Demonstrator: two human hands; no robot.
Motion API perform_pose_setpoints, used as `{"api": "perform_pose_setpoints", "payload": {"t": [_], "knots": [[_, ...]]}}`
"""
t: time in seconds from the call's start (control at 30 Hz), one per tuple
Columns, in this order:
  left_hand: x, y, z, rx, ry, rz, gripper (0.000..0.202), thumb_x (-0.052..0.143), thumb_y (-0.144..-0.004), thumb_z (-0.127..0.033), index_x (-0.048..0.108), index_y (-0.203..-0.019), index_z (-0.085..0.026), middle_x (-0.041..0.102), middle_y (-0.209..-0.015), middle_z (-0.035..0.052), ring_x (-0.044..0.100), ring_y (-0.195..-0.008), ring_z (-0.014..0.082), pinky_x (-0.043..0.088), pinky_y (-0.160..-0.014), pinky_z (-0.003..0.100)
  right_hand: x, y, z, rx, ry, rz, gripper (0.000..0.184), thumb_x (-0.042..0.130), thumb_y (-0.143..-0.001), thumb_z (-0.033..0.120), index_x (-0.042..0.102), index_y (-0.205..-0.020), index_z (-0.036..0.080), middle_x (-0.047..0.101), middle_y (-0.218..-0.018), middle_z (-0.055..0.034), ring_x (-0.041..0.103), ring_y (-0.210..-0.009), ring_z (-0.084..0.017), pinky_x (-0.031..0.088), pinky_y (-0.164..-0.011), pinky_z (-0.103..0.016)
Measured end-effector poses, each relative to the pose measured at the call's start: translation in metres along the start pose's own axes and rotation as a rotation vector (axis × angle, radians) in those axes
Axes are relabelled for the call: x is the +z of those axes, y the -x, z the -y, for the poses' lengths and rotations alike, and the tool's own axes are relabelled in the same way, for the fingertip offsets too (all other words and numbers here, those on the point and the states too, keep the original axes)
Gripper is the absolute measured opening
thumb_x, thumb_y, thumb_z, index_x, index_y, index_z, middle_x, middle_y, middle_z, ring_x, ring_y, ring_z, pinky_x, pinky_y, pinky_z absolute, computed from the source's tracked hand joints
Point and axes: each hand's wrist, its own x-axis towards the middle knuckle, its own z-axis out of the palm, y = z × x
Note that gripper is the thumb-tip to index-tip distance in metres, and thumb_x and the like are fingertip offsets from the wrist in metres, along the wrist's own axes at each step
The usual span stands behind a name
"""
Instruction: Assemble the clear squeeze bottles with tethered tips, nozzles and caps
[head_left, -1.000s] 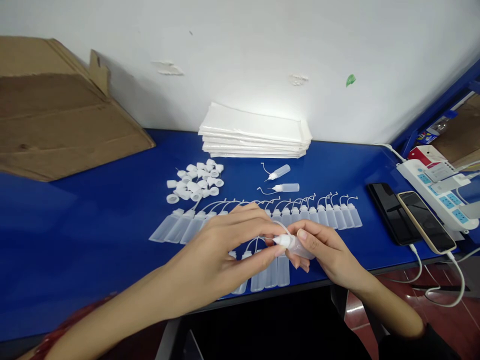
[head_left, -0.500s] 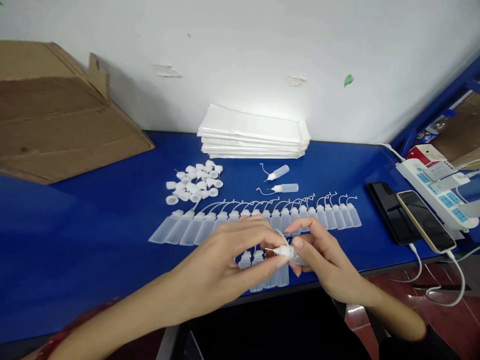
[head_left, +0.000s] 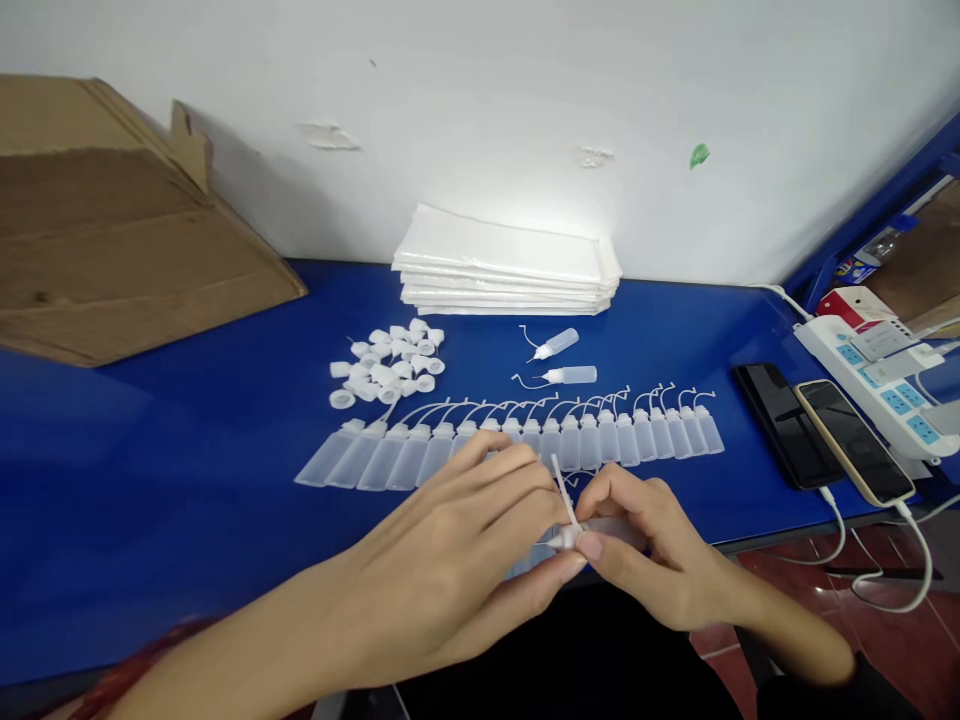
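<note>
A small translucent squeeze bottle (head_left: 616, 530) lies sideways between my hands, low over the table's front edge. My right hand (head_left: 660, 545) is closed around its body, thumb near the neck. With thumb and fingers, my left hand (head_left: 480, 540) pinches the white needle-tip cap (head_left: 564, 539) at the bottle's left end. From the neck, a thin white strap (head_left: 565, 490) sticks up between the hands. Behind them runs a row of similar bottles (head_left: 382, 460) with curved straps. More bottles near the front edge are mostly covered by my left hand.
Loose white needle caps (head_left: 385, 376) lie heaped at the centre left. Two capped bottles (head_left: 577, 375) rest beyond the row, before a stack of white packets (head_left: 502, 255). Cardboard (head_left: 142, 230) stands at left; phones (head_left: 787, 425) and a power strip (head_left: 874, 375) are at right.
Both hands have moved slightly down and toward me with the bottle. My left fingers have closed in over the cap, and the strap now points upward.
</note>
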Motion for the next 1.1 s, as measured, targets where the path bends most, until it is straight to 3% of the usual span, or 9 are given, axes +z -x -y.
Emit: {"api": "perform_pose_setpoints", "payload": {"t": [0.1,0.33,0.4,0.5,0.6,0.83,1.1], "knots": [[0.001,0.0,-0.003,-0.007,-0.02,0.081,0.022,0.044,-0.1,-0.018,0.053,-0.08,-0.017,0.052,-0.072,-0.0005,0.046,-0.066,0.0149,0.039,-0.067,0.032,0.001,0.002,0.0,-0.04,0.073,-0.012,0.014,0.052,-0.094,0.028,0.049,-0.084,0.02,0.04,-0.06,0.0083,0.033,-0.051,-0.007,0.026,-0.049,-0.022],[0.011,0.007,-0.005,0.191,-0.31,-0.036,0.02,0.047,-0.095,-0.007,0.059,-0.08,-0.015,0.056,-0.071,0.0014,0.046,-0.071,0.0185,0.037,-0.077,0.039,0.001,0.004,0.0,0.012,0.094,-0.004,0.017,0.051,-0.095,0.03,0.048,-0.081,0.02,0.035,-0.056,0.009,0.03,-0.05,-0.007,0.024,-0.048,-0.023],[0.009,0.005,-0.004,0.145,-0.257,-0.033,0.022,0.047,-0.098,-0.013,0.058,-0.079,-0.015,0.056,-0.07,0.0003,0.048,-0.069,0.017,0.038,-0.075,0.037,0.0,0.005,-0.001,0.007,0.107,-0.007,0.017,0.051,-0.095,0.031,0.049,-0.082,0.02,0.036,-0.057,0.0089,0.031,-0.05,-0.007,0.024,-0.048,-0.023],[0.003,0.001,-0.004,-0.013,-0.045,0.074,0.031,0.04,-0.103,-0.021,0.054,-0.076,-0.016,0.053,-0.069,-0.002,0.048,-0.065,0.0129,0.041,-0.068,0.03,0.0,0.005,-0.003,-0.046,0.135,-0.008,0.015,0.051,-0.095,0.031,0.051,-0.086,0.019,0.038,-0.058,0.0082,0.033,-0.05,-0.007,0.026,-0.048,-0.022],[0.002,-0.001,-0.006,-0.068,0.055,0.115,0.031,0.037,-0.103,-0.019,0.052,-0.077,-0.017,0.052,-0.07,-0.0023,0.047,-0.064,0.0121,0.042,-0.065,0.027,0.001,0.006,-0.004,-0.072,0.137,-0.016,0.015,0.049,-0.097,0.029,0.05,-0.086,0.019,0.04,-0.058,0.0076,0.034,-0.05,-0.007,0.026,-0.048,-0.022],[0.018,0.006,-0.003,0.193,-0.319,-0.089,0.019,0.048,-0.097,-0.01,0.059,-0.082,-0.014,0.053,-0.069,0.0009,0.044,-0.068,0.0177,0.037,-0.07,0.036,0.001,0.003,-0.005,-0.049,0.136,-0.074,0.025,0.047,-0.099,0.029,0.048,-0.077,0.018,0.041,-0.06,0.0069,0.035,-0.052,-0.006,0.028,-0.05,-0.021],[0.009,0.0,-0.002,-0.122,0.113,0.028,0.027,0.041,-0.102,-0.021,0.05,-0.076,-0.017,0.05,-0.068,-0.0031,0.046,-0.065,0.0121,0.039,-0.063,0.028,0.0,0.001,-0.006,-0.18,0.239,-0.133,0.012,0.049,-0.097,0.026,0.052,-0.089,0.018,0.047,-0.064,0.0061,0.04,-0.051,-0.007,0.033,-0.049,-0.021]]}}
